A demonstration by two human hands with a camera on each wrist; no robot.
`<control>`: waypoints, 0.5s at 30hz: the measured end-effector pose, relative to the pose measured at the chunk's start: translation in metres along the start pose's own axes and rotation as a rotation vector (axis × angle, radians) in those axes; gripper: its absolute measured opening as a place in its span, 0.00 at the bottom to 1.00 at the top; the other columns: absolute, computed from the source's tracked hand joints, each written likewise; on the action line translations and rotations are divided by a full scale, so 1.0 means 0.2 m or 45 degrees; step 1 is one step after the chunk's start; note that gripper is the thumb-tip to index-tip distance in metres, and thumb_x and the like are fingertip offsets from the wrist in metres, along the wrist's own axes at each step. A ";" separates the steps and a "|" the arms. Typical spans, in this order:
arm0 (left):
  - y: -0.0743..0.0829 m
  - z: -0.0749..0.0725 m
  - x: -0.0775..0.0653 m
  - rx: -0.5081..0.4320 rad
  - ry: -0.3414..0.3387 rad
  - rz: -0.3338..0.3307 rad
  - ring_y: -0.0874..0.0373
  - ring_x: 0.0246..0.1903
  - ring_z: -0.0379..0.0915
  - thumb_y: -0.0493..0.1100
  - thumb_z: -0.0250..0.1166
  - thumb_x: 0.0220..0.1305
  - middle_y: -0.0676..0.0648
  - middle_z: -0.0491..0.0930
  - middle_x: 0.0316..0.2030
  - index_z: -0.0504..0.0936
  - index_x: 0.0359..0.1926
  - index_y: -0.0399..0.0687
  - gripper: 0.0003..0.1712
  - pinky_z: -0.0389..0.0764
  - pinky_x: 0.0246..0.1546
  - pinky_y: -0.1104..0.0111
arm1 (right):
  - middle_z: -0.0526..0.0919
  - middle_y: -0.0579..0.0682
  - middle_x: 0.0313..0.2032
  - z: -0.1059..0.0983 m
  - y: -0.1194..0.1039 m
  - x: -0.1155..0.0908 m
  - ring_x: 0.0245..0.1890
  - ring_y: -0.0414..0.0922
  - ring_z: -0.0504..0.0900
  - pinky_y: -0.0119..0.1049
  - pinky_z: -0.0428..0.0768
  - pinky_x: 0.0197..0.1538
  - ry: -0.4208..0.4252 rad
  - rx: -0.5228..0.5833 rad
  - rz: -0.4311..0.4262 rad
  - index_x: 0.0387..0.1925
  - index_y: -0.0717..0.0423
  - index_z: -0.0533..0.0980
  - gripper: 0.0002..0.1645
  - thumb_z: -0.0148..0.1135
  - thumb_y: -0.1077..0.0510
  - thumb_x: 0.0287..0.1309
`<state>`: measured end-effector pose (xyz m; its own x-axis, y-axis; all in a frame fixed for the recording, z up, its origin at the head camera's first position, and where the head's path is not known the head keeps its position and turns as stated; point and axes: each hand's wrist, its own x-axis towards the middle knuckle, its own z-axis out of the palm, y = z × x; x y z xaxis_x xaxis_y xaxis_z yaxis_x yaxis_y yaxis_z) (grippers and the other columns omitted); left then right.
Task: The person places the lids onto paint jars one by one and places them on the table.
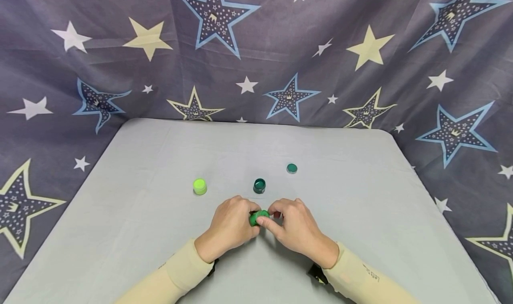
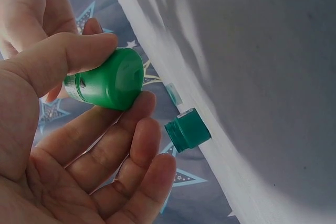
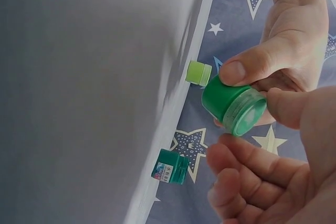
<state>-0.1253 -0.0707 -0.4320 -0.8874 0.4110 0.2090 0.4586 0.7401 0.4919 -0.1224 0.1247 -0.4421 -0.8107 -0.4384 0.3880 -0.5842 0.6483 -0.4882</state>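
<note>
Near the front of the table, my left hand (image 1: 234, 221) grips a small green paint jar (image 3: 218, 98) between thumb and fingers, tilted on its side. Its clear-rimmed lid (image 3: 249, 113) sits on the jar and faces my right hand (image 1: 298, 227). The right thumb and forefinger pinch the lid's edge, while the other fingers curl loosely below. In the left wrist view the jar's rounded base (image 2: 126, 80) points toward the camera side. Just beyond the hands stands an uncapped dark green paint jar (image 1: 259, 187) with a label on its side.
A dark green lid (image 1: 291, 168) lies flat farther back, right of the uncapped jar. To the left stands a light green jar (image 1: 199, 187) with its lid on. A pale cloth covers the table (image 1: 160, 161), and a star-patterned curtain (image 1: 256, 50) hangs behind it.
</note>
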 end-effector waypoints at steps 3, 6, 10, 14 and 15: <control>0.00 0.00 0.00 -0.001 0.000 -0.005 0.64 0.23 0.64 0.39 0.81 0.45 0.61 0.75 0.19 0.87 0.26 0.58 0.11 0.68 0.25 0.69 | 0.84 0.44 0.28 0.00 0.00 0.00 0.25 0.41 0.77 0.34 0.69 0.34 0.003 -0.005 0.006 0.33 0.49 0.84 0.14 0.75 0.44 0.59; 0.00 0.00 0.00 0.004 -0.002 -0.009 0.63 0.23 0.64 0.40 0.82 0.45 0.61 0.73 0.18 0.86 0.25 0.58 0.12 0.68 0.25 0.69 | 0.85 0.45 0.33 -0.01 0.00 0.00 0.25 0.42 0.76 0.34 0.69 0.35 0.009 0.005 -0.002 0.39 0.52 0.85 0.18 0.77 0.44 0.56; -0.01 0.00 0.00 -0.003 -0.002 -0.012 0.63 0.24 0.65 0.43 0.85 0.43 0.62 0.72 0.19 0.87 0.26 0.58 0.13 0.69 0.26 0.68 | 0.85 0.44 0.41 -0.02 -0.01 0.00 0.27 0.45 0.76 0.34 0.69 0.36 -0.015 0.072 -0.041 0.48 0.55 0.83 0.26 0.81 0.48 0.50; 0.00 0.00 0.00 -0.007 0.008 -0.009 0.64 0.24 0.65 0.43 0.85 0.41 0.63 0.71 0.18 0.86 0.26 0.58 0.14 0.69 0.26 0.68 | 0.84 0.41 0.45 -0.03 -0.01 -0.01 0.29 0.44 0.76 0.34 0.69 0.36 -0.066 0.127 -0.086 0.52 0.53 0.82 0.27 0.81 0.55 0.48; 0.00 0.00 0.00 -0.004 0.011 -0.008 0.64 0.24 0.65 0.43 0.85 0.41 0.64 0.71 0.18 0.86 0.25 0.59 0.14 0.69 0.25 0.68 | 0.84 0.41 0.45 -0.02 -0.01 -0.01 0.29 0.44 0.77 0.34 0.69 0.36 -0.074 0.131 -0.092 0.51 0.52 0.82 0.27 0.80 0.57 0.48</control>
<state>-0.1252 -0.0717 -0.4325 -0.8907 0.4013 0.2133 0.4526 0.7409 0.4962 -0.1199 0.1272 -0.4378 -0.7654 -0.5187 0.3809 -0.6396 0.5480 -0.5391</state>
